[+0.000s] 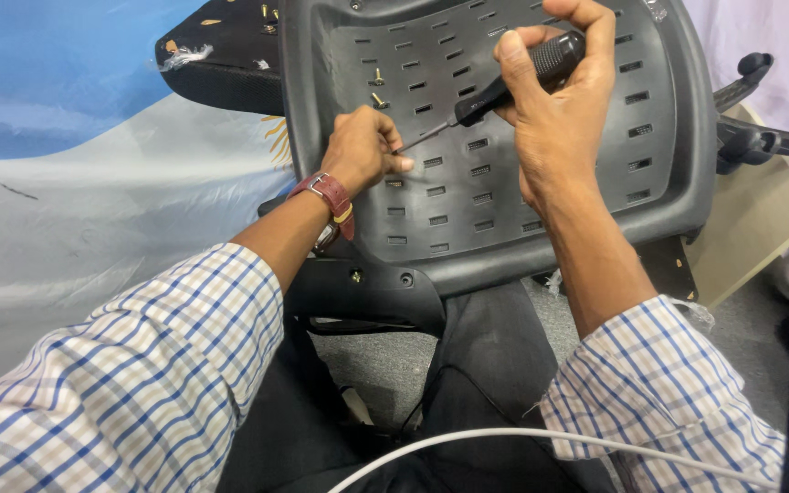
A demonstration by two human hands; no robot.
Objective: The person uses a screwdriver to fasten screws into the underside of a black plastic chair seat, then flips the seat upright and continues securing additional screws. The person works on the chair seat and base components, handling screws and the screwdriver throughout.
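The right hand is wrapped tight around the ribbed black handle of a slim steel-shafted screwdriver, angling it down and to the left across a black moulded plastic chair back panel with rows of small slots. The left hand, wearing a brown leather strap watch, has its fingers pressed together in a pinch right at the screwdriver's tip, apparently steadying a small screw there, though the screw itself is hidden behind the fingertips. The panel rests tilted against the person's lap, its lower edge near a black curved plastic bracket.

Two loose brass-coloured screws stand on the panel just above the left hand, and more lie scattered on a black padded seat cushion at the top left. On that sloped surface the loose screws could roll off or drop through a slot if the panel is jolted. The tip could also skid off the screw head and jab the pinching fingers, since they sit so close to it.

The panel's top edge is cut off by the frame, a black armrest is only partly visible at right, and a white cable crosses the lap.
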